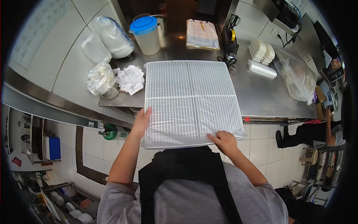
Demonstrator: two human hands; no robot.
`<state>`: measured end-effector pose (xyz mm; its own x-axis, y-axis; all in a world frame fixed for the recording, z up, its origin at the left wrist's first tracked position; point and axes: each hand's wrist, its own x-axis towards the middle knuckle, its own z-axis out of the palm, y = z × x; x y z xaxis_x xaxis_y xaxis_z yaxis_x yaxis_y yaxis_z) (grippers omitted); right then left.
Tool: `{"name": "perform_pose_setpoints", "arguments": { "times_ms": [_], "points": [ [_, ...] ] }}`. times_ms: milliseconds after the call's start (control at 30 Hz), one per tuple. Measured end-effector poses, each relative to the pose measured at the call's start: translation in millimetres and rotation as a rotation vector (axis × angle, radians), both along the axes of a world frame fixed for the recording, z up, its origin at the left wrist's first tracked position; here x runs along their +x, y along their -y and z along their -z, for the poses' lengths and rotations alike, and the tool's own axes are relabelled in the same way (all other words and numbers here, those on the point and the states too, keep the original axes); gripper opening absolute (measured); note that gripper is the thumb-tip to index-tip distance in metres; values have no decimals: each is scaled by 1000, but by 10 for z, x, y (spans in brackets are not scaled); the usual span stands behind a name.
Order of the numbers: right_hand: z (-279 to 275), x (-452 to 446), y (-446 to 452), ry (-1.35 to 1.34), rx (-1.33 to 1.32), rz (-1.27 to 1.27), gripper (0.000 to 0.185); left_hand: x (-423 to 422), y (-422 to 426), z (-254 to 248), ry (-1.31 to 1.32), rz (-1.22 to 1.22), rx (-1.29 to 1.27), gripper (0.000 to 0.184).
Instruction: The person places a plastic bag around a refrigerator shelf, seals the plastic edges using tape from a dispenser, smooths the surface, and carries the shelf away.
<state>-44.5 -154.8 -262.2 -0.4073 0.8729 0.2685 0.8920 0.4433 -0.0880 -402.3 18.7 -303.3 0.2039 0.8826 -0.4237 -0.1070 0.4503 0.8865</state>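
Observation:
A square white wire rack (192,95), wrapped in clear plastic, lies partly on the steel counter and reaches out over its front edge towards my body. My left hand (141,121) grips its left side near the front, the thumb along the edge and the other fingers hidden below. At the front right corner, my right hand (225,143) is closed at the rack's edge. Its index finger points across the plastic, the others are curled, and its thumb is out of sight. The plastic looks wrinkled near that hand.
Paper slips (130,79) and a plastic-lined container (101,80) stand left of the rack. Behind are a blue-lidded pitcher (145,37) and a clipboard (202,34). Foam containers (261,51) and a plastic bag (296,76) lie right. A green cylinder (109,131) stands below; another person (313,134) is at right.

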Motion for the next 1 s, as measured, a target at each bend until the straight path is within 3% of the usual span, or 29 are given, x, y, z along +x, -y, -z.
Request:
{"name": "perform_pose_setpoints", "arguments": {
  "times_ms": [167,267,333,367,433,500,567,633,733,900,1000],
  "points": [
    [120,46,-366,38,-125,-45,46,34,-271,264,-315,77,178,40],
    [160,55,-533,29,-215,-95,49,114,-333,287,-459,-19,298,53],
    [124,97,-652,13,-291,-114,48,197,-344,170,-949,32,337,64],
    [99,135,-712,0,-356,-133,46,285,-314,106,-950,42,331,64],
    [71,230,-850,-121,-377,-128,46,573,-229,-12,-1417,17,468,69],
    [98,302,-1062,-243,-394,-124,47,886,-228,53,-1426,81,579,70],
    [191,305,-1385,-218,-263,-18,53,1247,-283,88,-1430,140,694,71],
    [319,231,-1746,-139,-214,-19,58,1636,-443,75,-1369,430,868,69],
    [477,253,-2177,-75,-185,17,64,1984,-825,89,-1292,530,971,66],
    [540,589,-2533,-92,-205,272,70,1687,-1544,90,-1412,305,777,65],
    [559,518,-2697,-51,-213,291,69,1637,-1740,171,-1450,186,753,64]
  ]
}}
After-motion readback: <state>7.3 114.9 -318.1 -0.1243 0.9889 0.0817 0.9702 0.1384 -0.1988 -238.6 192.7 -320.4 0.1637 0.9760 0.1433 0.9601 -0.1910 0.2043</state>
